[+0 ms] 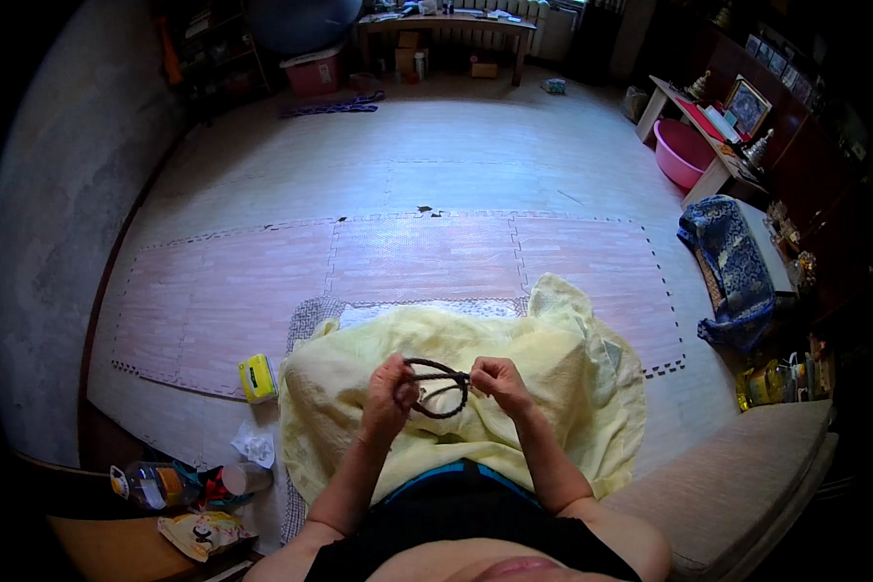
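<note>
A dark brown braided cord [436, 415] hangs in loops between my two hands, over a pale yellow cloth [330, 427] spread across my lap and the mat below. My left hand [391, 393] is closed on the cord at the left side of the loops. My right hand [495, 383] pinches it on the right, where the strands come together. Something small and pale inside the loops is too small to make out.
A yellow pack [258, 378], crumpled white tissue [253, 446] and a plastic bottle [155, 485] lie on my left. A beige cushioned seat [718, 485] and a blue patterned cloth [718, 262] are on my right. A pink basin [681, 155] stands farther back.
</note>
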`<state>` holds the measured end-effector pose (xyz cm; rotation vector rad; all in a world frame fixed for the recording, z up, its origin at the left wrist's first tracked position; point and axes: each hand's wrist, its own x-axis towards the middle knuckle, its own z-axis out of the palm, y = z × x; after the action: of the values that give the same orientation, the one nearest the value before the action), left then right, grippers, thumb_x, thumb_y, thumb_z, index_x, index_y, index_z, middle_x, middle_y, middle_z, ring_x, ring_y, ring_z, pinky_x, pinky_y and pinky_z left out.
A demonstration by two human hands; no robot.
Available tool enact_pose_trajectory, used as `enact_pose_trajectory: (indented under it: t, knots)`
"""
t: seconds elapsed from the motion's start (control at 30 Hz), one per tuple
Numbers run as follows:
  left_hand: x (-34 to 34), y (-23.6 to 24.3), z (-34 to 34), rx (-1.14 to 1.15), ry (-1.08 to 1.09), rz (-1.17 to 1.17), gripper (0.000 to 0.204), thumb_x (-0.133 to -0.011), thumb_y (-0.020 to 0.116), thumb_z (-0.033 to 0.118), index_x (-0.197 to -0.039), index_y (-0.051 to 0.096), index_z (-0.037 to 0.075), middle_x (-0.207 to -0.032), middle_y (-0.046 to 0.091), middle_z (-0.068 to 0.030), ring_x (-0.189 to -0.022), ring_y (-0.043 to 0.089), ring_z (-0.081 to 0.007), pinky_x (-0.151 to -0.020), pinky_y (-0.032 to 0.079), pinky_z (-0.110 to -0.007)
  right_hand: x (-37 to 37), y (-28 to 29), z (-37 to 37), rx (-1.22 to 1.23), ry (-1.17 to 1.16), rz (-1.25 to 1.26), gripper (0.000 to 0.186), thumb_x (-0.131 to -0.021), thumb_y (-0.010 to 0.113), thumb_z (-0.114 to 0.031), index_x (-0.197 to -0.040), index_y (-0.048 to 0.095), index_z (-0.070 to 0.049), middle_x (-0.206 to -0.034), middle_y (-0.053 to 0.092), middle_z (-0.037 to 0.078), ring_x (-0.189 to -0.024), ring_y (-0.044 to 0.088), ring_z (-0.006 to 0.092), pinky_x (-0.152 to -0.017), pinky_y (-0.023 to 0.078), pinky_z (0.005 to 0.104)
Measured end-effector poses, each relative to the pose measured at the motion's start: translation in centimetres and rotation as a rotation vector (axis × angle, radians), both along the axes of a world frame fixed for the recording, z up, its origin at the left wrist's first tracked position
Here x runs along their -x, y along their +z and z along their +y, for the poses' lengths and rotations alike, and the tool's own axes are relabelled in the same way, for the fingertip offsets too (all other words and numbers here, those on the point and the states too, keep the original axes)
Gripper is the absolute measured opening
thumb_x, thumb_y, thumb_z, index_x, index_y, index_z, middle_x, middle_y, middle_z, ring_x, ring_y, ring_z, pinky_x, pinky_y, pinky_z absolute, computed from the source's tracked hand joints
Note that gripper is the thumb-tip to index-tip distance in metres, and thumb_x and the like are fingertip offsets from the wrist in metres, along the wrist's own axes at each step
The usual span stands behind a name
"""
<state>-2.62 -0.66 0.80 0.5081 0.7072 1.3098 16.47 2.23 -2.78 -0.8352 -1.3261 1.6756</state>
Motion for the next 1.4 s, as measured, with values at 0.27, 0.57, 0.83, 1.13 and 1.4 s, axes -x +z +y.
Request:
enact_pose_trajectory:
  t: [0.27, 0.57, 0.83, 1.13, 1.4]
  knots:
    - [2.3, 0.2, 1.1, -0.139, 0.190, 0.042, 0.021, -0.085, 0.041, 0.024, -0.074, 0.045, 0.007, -0.052, 0.041, 0.0012, -0.044, 0.040, -0.0070, -0.042, 0.033, -0.018, -0.5, 0.1, 0.1, 0.228, -0.013, 0.367, 0.029, -0.080, 0.050, -0.031, -0.063, 0.039, -0.010, -0.049, 0.031, -0.004, -0.043, 0.028, 0.0050, -0.041, 0.024, 0.0187]
    - [2.4, 0.0, 0.7, -0.192, 0.113, 0.431, 0.019, -0.086, 0.041, 0.022, -0.076, 0.043, 0.006, -0.060, 0.048, -0.0013, -0.052, 0.047, -0.0074, -0.047, 0.037, -0.018, -0.6, -0.6, 0.2, 0.405, -0.087, 0.790, 0.028, -0.086, 0.038, -0.031, -0.068, 0.046, -0.011, -0.046, 0.027, -0.003, -0.040, 0.022, 0.0075, -0.040, 0.020, 0.0220]
    - [1.5, -0.3, 0.1, -0.237, -0.055, 0.528, 0.018, -0.086, 0.039, 0.019, -0.078, 0.043, 0.004, -0.064, 0.048, -0.0025, -0.055, 0.047, -0.0082, -0.053, 0.042, -0.021, -0.4, -0.3, 0.3, 0.486, -0.124, 0.883, 0.031, -0.086, 0.037, -0.035, -0.069, 0.049, -0.011, -0.045, 0.026, -0.004, -0.040, 0.021, 0.0068, -0.039, 0.020, 0.0213]
    - [1.2, -0.9, 0.0, -0.151, -0.427, 0.531, 0.018, -0.086, 0.041, 0.019, -0.075, 0.045, 0.006, -0.056, 0.041, 0.0038, -0.048, 0.034, -0.0038, -0.043, 0.028, -0.018, -0.9, -1.4, 0.7, 0.559, -0.180, 0.864, 0.030, -0.085, 0.039, -0.035, -0.068, 0.049, -0.011, -0.047, 0.028, -0.004, -0.041, 0.022, 0.0067, -0.040, 0.020, 0.0204]
    - [3.7, -0.4, -0.5, -0.095, -0.435, -0.178, 0.018, -0.084, 0.041, 0.023, -0.076, 0.044, 0.007, -0.048, 0.033, 0.0052, -0.039, 0.028, -0.0033, -0.036, 0.022, -0.018, -1.7, -0.8, 0.1, 0.325, 0.119, 0.459, 0.028, -0.084, 0.039, -0.029, -0.065, 0.042, -0.009, -0.050, 0.029, -0.004, -0.044, 0.027, 0.0067, -0.042, 0.022, 0.0221]
